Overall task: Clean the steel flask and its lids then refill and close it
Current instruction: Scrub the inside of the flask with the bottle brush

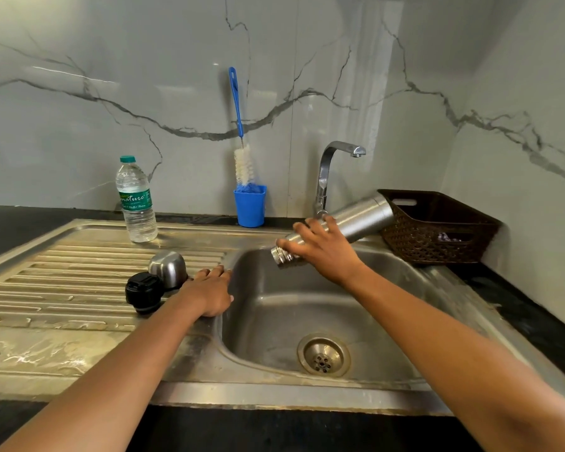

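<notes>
**Holding the flask tilted over the sink**

The right grip curls its fingers round the neck end of the steel flask, which hangs above the sink basin. Its open threaded mouth points down and left, and its base is raised toward the brown basket. The flask crosses in front of the foot of the tap, whose spout stands higher, above the flask body.

The left grip lies flat with straight fingers on the rim between basin and drainboard, holding nothing. Just beside its fingertips sits the steel cap, dome up, with the black inner lid touching it in front.

Farther back on the drainboard stands a capped water bottle. A blue cup by the wall holds a bottle brush. The drain strainer shows in the basin floor, and the black table runs along the right.
</notes>
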{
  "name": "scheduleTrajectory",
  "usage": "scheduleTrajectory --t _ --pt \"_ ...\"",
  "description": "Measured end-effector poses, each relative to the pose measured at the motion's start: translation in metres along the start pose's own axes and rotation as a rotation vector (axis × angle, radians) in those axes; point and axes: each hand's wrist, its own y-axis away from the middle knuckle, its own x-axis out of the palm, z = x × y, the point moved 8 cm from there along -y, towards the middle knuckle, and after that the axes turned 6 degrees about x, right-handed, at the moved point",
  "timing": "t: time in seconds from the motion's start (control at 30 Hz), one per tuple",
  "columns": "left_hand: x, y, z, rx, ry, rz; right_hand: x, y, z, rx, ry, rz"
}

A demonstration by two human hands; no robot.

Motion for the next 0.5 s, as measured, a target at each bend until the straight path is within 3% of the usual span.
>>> scheduleTrajectory --t 0.1,0.17,0.27,0.4,0.5 --pt "-0.004 0.001 -0.001 0.006 0.034 -0.035 -0.001 0.000 -0.022 0.235 -0.223 0.047" --pt "-0.009 0.001 -0.002 0.007 0.067 -0.082 0.003 0.004 -0.041 0.437 -0.489 0.105" --pt "-0.018 0.002 -0.007 0.023 0.131 -0.173 0.006 0.014 -0.062 0.704 -0.958 0.057" --pt "-0.032 0.011 -0.027 0.165 0.278 -0.274 0.012 0.027 -0.067 0.910 -1.411 0.072" --pt "-0.036 0.022 -0.049 0.249 0.491 -0.283 0.004 0.030 -0.064 0.985 -1.575 0.051"
